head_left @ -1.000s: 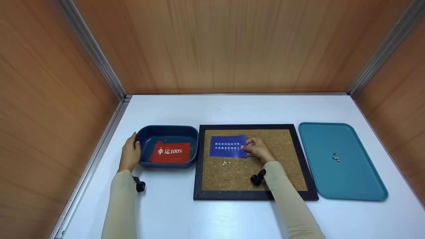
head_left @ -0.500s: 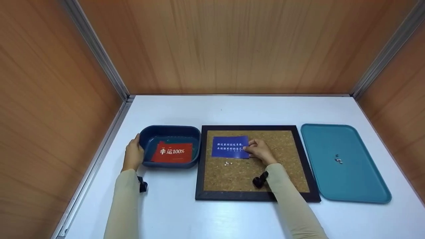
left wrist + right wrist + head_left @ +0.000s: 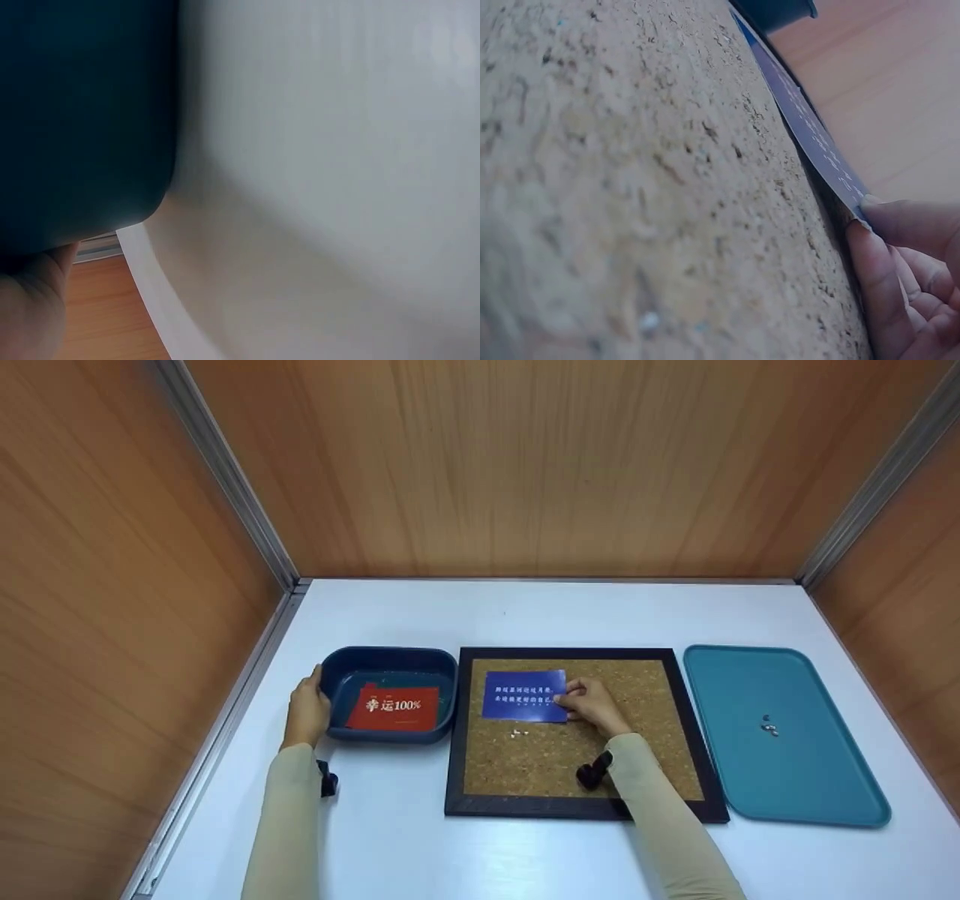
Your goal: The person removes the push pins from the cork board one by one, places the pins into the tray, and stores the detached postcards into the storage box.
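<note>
My right hand pinches the right edge of a blue card printed with white Chinese characters. The card lies over the upper left of a black-framed cork board. In the right wrist view, the thumb and a finger hold the end of that card, slightly off the cork. My left hand rests against the outer left wall of a dark blue tub, its fingers fairly straight. Red cards lie inside the tub, the top one reading "100%". Small shiny pieces sit on the cork below the blue card.
A teal tray stands right of the board, with several small shiny pieces on it. The tub stands close to the board's left side. Wooden panels enclose the white table at the back and sides.
The head view has shifted slightly, so everything appears a little farther right and lower. Both hands keep their places at the tub and the blue card.
</note>
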### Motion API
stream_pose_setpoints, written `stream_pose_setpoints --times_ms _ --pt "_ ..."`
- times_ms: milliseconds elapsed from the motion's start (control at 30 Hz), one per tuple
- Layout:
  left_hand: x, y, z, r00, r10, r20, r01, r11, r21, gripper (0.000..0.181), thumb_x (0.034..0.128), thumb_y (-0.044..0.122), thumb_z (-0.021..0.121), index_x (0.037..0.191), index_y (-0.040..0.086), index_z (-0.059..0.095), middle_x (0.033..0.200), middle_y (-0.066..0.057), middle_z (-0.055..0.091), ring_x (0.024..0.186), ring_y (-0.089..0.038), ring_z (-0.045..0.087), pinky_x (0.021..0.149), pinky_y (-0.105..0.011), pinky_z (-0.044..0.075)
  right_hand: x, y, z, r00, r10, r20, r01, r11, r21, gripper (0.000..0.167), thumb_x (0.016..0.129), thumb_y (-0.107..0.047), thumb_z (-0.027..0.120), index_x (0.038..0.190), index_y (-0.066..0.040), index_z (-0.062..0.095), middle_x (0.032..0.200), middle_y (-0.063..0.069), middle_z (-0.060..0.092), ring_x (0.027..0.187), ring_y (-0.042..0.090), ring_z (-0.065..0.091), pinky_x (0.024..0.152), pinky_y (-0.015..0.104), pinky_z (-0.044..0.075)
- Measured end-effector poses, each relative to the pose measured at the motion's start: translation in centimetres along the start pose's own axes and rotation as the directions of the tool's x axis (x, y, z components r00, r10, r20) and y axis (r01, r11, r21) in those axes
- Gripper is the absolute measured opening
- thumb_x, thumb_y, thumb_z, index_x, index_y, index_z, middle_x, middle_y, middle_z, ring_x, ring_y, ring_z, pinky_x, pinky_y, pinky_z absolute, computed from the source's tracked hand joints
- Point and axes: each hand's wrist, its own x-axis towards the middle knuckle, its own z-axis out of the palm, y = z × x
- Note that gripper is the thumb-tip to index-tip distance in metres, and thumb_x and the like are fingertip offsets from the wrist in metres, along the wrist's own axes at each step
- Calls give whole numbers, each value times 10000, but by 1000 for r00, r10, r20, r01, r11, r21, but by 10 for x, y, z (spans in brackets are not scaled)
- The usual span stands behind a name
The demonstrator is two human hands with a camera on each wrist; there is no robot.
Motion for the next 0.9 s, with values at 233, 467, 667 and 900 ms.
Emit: stream_pose_setpoints --times_ms 233,467,667,900 --pt "-1 -1 1 1000 9 -4 -9 1000 4 527 980 -18 272 1506 -24 233 1366 -337 433 1336 -436 386 1130 -518 319 -1 1 -2 1000 -1 6 1 1000 27 294 866 -104 704 1073 37 549 851 58 583 610 91 588 544 209 537" --pt "-1 0 -1 1000 3 -7 -3 1000 -8 528 984 -13 267 1510 -12 227 1388 -330 419 1357 -422 365 1141 -513 302 -2 -3 -4 1000 14 14 -15 998 62 305 881 -100 688 1114 31 541 890 58 591 693 99 611 582 212 548" --pt "-1 0 -1 1000 -17 8 17 1000 -14 533 991 -10 275 1520 7 207 1405 -320 406 1372 -412 348 1145 -510 296 -3 -7 -8 999 34 28 -35 998 60 337 896 -108 672 1165 34 527 917 56 580 741 107 609 617 221 552" --pt "0 0 1 1000 -6 -5 6 1000 -20 526 990 -14 274 1514 -6 221 1383 -323 426 1354 -418 371 1133 -508 319 -7 -12 -11 999 8 53 -13 997 82 369 895 -117 675 1185 44 515 898 36 577 736 101 606 624 221 551"
